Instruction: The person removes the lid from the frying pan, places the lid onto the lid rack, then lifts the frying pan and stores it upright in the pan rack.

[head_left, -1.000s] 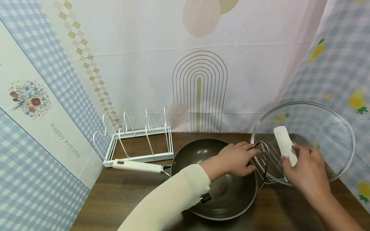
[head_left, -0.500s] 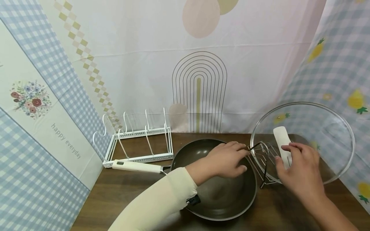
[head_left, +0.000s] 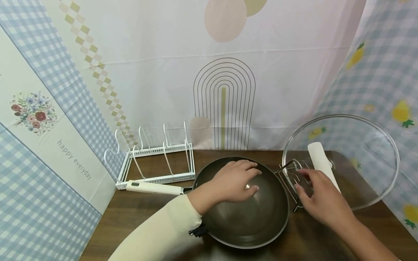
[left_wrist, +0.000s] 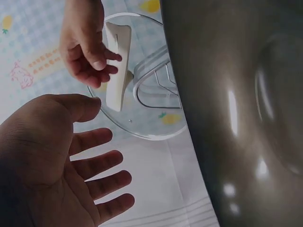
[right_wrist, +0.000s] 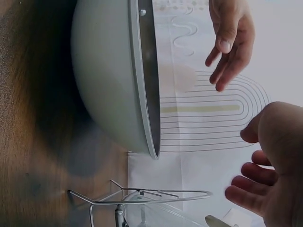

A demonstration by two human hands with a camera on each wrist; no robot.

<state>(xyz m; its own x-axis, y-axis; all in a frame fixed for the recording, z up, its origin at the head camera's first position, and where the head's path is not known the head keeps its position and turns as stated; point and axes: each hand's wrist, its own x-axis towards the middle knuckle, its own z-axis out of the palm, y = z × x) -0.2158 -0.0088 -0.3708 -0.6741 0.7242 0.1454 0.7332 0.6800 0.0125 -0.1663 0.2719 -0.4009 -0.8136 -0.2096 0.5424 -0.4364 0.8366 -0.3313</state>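
My left hand [head_left: 233, 183] hovers over the dark inside of a wok [head_left: 248, 221], its fingers loosely spread and holding nothing. The wok has a cream handle [head_left: 155, 187] pointing left and a pale outer wall [right_wrist: 104, 71]. To the wok's right, a clear glass lid [head_left: 369, 163] with a white handle [head_left: 320, 161] leans upright in a metal wire rack [head_left: 295, 181]. My right hand [head_left: 326, 197] is in front of the lid and rack, thumb and fingers apart with nothing between them. In the left wrist view, its fingers overlap the lid's handle [left_wrist: 118, 71].
A white rack [head_left: 156, 163] with upright wire dividers stands at the back left, behind the wok's handle. A patterned cloth [head_left: 225, 90] hangs along the back, with checked cloths at both sides. The brown wooden table [head_left: 130, 224] lies under everything.
My left hand has drawn back left from the wire rack to above the wok. The right hand has let go of the lid's handle and moved left; the lid stays in the rack.
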